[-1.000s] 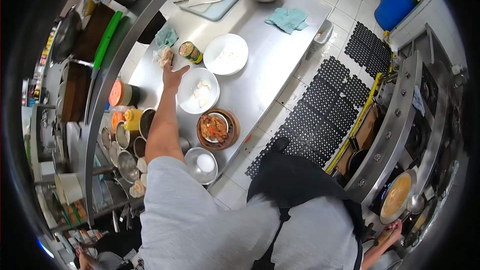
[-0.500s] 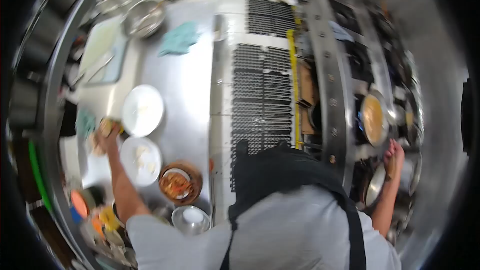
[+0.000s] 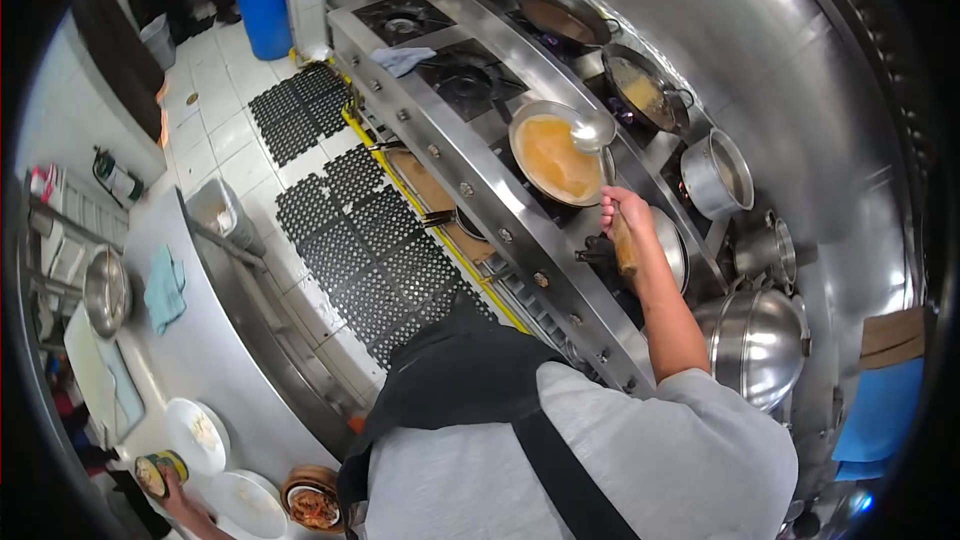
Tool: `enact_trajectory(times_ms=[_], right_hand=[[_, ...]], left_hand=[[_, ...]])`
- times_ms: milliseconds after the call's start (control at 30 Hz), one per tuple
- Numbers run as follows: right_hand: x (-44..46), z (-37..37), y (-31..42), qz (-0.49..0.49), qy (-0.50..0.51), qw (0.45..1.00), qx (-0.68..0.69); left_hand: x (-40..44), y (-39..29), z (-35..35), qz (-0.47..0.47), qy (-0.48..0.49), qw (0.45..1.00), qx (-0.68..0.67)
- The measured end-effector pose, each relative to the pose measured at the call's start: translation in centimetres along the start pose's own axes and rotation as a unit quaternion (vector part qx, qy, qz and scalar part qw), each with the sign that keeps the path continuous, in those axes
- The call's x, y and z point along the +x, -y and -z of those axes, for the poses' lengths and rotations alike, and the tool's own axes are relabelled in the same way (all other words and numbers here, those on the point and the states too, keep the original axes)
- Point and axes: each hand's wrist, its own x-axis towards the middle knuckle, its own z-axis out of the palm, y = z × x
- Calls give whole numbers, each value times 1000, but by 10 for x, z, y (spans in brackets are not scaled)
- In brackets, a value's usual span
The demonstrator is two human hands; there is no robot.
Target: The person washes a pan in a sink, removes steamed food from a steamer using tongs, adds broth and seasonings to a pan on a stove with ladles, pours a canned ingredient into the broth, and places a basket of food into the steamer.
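My right hand (image 3: 627,210) is closed around the wooden handle of a metal ladle (image 3: 593,132). The ladle's bowl is over the far right part of a frying pan (image 3: 514,152) on the stove; whether it touches the contents is unclear. Orange-yellow sauce (image 3: 556,158) covers the pan's bottom. At the lower left, my left hand (image 3: 176,502) grips a can (image 3: 160,473) with a yellow and dark label, tilted above the counter beside two white plates. The farther plate (image 3: 218,428) bears pale pieces of food; the nearer plate (image 3: 250,508) is partly cut off by the view.
Beyond the pan are a wok (image 3: 660,120) with frying food, a dark pan (image 3: 560,20) and a pot (image 3: 716,175). A large metal dome (image 3: 755,345) is on my right. A teal cloth (image 3: 165,290) and metal bowl (image 3: 108,292) lie left. Perforated mats (image 3: 365,250) cover the aisle.
My view has swung right toward the stove. The ladle's bowl has moved from beside the sauce pan to over it. The can in my left hand now shows its label.
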Motion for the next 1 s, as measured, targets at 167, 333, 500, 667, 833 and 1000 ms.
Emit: enact_trajectory(times_ms=[167,333,500,667,833,1000], right_hand=[[35,40,-7,-21,26,999,11],[16,55,-3,14,40,999,-5],[2,79,-1,26,73,995,-67],[-15,93,-10,34,66,989,-131],[-41,96,4,53,86,982,-158],[-46,97,4,108,38,972,-205]], left_hand=[[-31,-112,-165,-106,104,986,68],[-96,-181,-389,-133,288,948,-27],[-197,-253,-596,-115,475,859,-150],[-284,-283,-746,-55,626,745,-223],[-345,-294,-859,-119,694,693,-158],[-387,-318,-917,-334,658,670,78]])
